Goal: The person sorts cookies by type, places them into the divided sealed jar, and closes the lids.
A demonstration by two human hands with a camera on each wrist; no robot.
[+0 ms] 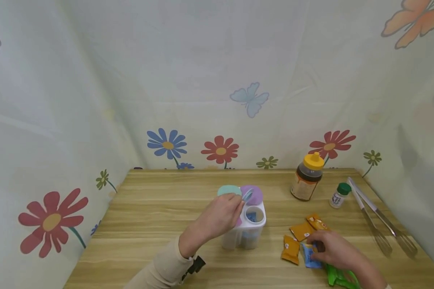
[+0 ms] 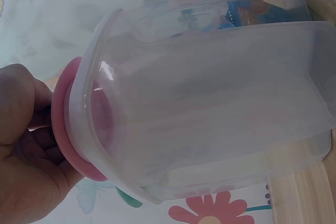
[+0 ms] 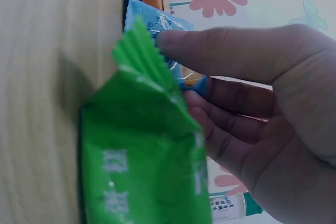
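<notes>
Over a clear divided container (image 1: 251, 239) my left hand (image 1: 220, 212) pinches a light blue round lid (image 1: 247, 195). One round opening is uncovered, and blue packets show inside below it. Teal, purple and pink lids (image 2: 64, 129) cover the other openings; the left wrist view shows the pink one in front of my fingers. To the right, my right hand (image 1: 333, 249) holds a blue snack packet (image 3: 152, 19) between thumb and fingers, low over the table. A green packet (image 3: 142, 150) lies just beside that hand, partly hidden under it in the head view.
Several orange packets (image 1: 290, 249) lie between the container and my right hand. Farther back stand a yellow-capped jar (image 1: 305, 184) and a small green-capped shaker bottle (image 1: 339, 196). Metal tongs (image 1: 374, 208) lie along the wooden table's right side. A flowered curtain surrounds the table.
</notes>
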